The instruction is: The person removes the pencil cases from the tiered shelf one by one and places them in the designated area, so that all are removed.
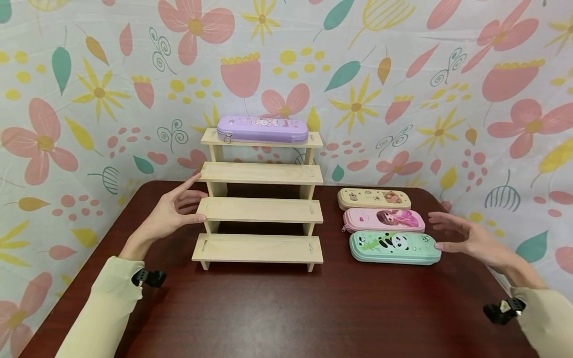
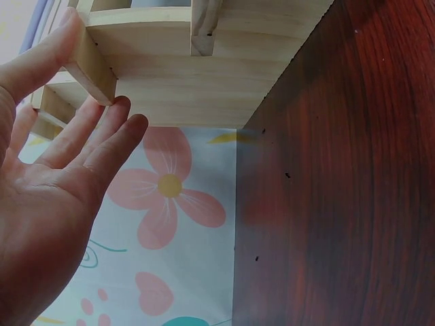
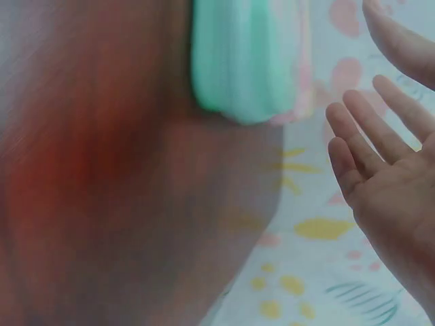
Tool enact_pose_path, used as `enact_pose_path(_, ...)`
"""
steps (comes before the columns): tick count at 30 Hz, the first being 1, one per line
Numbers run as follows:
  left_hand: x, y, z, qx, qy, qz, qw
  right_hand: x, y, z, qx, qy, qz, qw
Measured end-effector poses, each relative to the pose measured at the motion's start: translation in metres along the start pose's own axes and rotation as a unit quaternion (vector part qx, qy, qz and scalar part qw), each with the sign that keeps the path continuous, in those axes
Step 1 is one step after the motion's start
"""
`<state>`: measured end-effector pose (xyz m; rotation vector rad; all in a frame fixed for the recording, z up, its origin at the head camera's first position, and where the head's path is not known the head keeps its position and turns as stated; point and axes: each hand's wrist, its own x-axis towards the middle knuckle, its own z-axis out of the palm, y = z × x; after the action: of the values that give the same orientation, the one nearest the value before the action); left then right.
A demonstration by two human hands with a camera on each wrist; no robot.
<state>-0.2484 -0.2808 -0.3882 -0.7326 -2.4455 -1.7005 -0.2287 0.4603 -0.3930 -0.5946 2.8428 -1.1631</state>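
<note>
My left hand [image 1: 172, 211] is open, fingers straight, its tips at the left end of the wooden stepped shelf [image 1: 261, 209], about the second and third steps from the bottom; the left wrist view shows a fingertip against the plank end, so I judge it a light steadying touch, not a grasp. My right hand [image 1: 465, 238] is open too, fingers spread and relaxed, just beside the right end of the mint panda pencil case [image 1: 395, 247] and holding nothing. That case lies nearest the front of three in a row near the table's [image 1: 286, 313] right edge, right of the shelf, with the pink girl pencil case [image 1: 384, 220] behind it and the beige pencil case [image 1: 373, 198] furthest back.

To take the mint case well, I would close thumb and fingers across its narrow width near the middle, so it lifts level, and keep clear of the pink case, which lies close against it.

The cases look like smooth, hard shells with rounded corners and a zip round the seam. The shelf is pale bare wood, four flat planks slotted into side pieces. A lilac pencil case [image 1: 262, 129] lies flat along the top step. The table is dark, glossy red-brown wood grain.
</note>
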Motion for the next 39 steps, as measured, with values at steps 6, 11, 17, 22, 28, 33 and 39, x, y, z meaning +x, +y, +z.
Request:
enact_pose_path(6,-0.001,-0.003,0.000,0.002,0.001,-0.003,1.0000,0.026,-0.035,0.001,-0.006,-0.004,-0.029,0.9996)
enact_pose_path(11,-0.001,-0.004,0.001,0.001,0.000,-0.003,1.0000,0.057,-0.060,0.004,0.021,-0.028,-0.060,0.9976)
enact_pose_path(17,0.000,-0.004,0.003,0.001,-0.003,-0.003,1.0000,0.094,-0.094,0.015,0.044,-0.040,-0.061,0.9964)
enact_pose_path(22,-0.001,-0.003,0.004,0.006,-0.005,-0.006,1.0000,0.123,-0.120,0.022,0.023,-0.040,-0.083,0.9954)
enact_pose_path(28,0.000,-0.001,0.001,0.003,0.000,-0.002,1.0000,0.161,-0.165,0.026,0.026,-0.044,-0.095,0.9942)
enact_pose_path(33,0.002,0.000,-0.001,-0.004,0.001,0.003,1.0000,0.195,-0.197,0.029,0.030,-0.041,-0.096,0.9941)
enact_pose_path(39,0.001,-0.001,-0.001,-0.010,-0.001,0.001,0.9999,0.229,-0.220,0.037,0.034,-0.036,-0.094,0.9943)
